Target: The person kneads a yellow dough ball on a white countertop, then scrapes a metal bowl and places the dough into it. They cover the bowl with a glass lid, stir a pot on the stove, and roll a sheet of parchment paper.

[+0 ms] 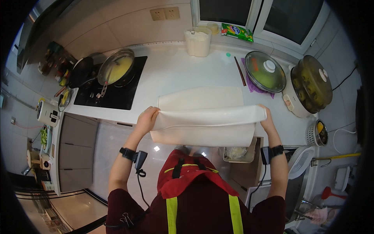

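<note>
A pale, flexible sheet, perhaps a kneading mat, is folded over on itself at the front edge of the white counter. My left hand grips its fold at the left end. At the right end, my right hand holds the same fold, its fingers partly hidden by the material. The fold is raised between both hands. One layer lies flat on the counter behind it, and another part hangs over the front edge.
A pan of yellow food sits on the black cooktop at left. A white powder tub stands behind. Brown chopsticks, a lidded bowl and an electric steamer are at right. Below the counter is an open bin.
</note>
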`<state>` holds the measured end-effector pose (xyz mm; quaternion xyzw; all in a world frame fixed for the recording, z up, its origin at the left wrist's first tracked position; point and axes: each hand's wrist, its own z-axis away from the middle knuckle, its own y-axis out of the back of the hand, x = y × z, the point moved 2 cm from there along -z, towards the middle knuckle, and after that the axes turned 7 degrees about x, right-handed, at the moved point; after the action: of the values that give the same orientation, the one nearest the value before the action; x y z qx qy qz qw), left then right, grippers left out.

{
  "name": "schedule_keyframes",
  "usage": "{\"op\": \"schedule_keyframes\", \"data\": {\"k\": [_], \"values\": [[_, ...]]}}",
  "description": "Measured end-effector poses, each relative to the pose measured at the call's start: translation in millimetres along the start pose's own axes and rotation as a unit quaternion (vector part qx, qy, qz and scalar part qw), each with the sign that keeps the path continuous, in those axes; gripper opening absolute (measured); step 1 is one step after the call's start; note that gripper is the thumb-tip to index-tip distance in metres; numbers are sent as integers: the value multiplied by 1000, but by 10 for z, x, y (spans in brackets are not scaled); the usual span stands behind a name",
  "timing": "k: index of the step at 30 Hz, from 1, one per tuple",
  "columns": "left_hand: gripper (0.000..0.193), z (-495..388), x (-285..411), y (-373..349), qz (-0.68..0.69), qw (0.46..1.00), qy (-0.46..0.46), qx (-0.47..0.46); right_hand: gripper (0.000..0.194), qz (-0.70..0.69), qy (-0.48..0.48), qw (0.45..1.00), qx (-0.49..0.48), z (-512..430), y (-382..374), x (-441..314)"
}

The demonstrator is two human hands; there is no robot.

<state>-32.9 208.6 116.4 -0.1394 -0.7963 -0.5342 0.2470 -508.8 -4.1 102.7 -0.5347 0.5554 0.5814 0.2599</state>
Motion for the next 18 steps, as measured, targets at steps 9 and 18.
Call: {"op": "schedule_keyframes", "data": {"k": [9, 18], "values": [[19, -709, -877, -1120, -26, 998, 55, 1, 36, 181, -43, 976, 114, -611, -599, 1149], [42, 980, -1265, -761, 66, 956, 287, 7, 41, 267, -277, 922, 45, 1140, -463, 1162]]}}
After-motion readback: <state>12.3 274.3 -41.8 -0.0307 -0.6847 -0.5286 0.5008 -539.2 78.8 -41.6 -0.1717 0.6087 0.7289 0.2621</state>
